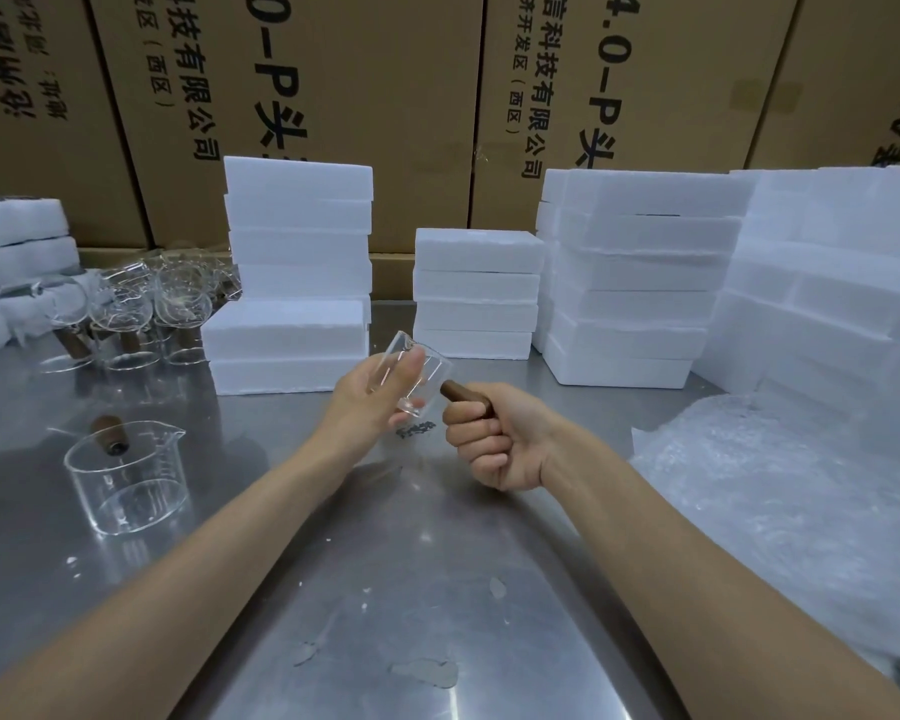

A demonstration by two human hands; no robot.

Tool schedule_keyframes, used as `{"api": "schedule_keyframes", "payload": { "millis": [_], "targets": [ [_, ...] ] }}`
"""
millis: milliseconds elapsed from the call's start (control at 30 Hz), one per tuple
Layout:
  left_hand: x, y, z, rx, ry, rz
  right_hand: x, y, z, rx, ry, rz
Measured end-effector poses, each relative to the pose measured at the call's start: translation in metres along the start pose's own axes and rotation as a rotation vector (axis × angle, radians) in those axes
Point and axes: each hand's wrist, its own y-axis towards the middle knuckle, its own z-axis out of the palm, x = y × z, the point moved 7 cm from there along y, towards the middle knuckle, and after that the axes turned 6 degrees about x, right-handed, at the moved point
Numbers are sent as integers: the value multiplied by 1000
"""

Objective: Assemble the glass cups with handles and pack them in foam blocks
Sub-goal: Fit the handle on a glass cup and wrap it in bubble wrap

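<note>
Centre frame: left hand [372, 394] grasps cup [417, 374]; right hand [494, 439] clenches handle [461, 397]. Joint apparently unseated; misaligned twisting may crack glass.

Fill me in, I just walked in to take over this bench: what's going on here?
A person is fitting a handle to a glass cup. The left hand holds a clear glass cup tilted above the steel table, while the right hand grips a brown wooden handle against its side. One assembled cup stands at the left, more glassware waits behind it, and stacks of white foam blocks line the back.
</note>
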Motion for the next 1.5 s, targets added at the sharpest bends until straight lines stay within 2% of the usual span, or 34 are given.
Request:
{"api": "schedule_keyframes", "payload": {
  "millis": [100,167,300,400,533,667,833,967,1067,1233,1333,1500],
  "targets": [
    [1,3,-6,-114,-6,1,11,2,-16,-310,-16,-248],
    [4,4,-9,-173,-55,-18,15,0,-20,-412,-23,-391],
    [9,4,-5,-179,-173,-38,16,5,-5,-356,-243,-462],
    [8,0,3,-146,-147,-41,15,6,-1,-383,-379,-505],
    [9,-2,13,-14,-70,-9,16,2,-9,-408,-226,-551],
    [6,-5,20,86,80,79,18,2,-15,-290,-31,-583],
    [-5,-11,8,-96,353,234,19,5,-14,-210,-28,-555],
    [-15,-16,5,-166,429,346,16,7,-13,-197,-93,-472],
    [-23,-20,3,-240,502,441,18,8,-12,-218,-101,-499],
    [-32,-26,10,-229,653,576,16,9,-11,-237,-199,-537],
    [-32,-27,14,-201,696,591,16,9,-12,-186,-170,-532],
    [-26,-23,9,-196,617,486,17,7,-15,-38,13,-467]
  ]
}}
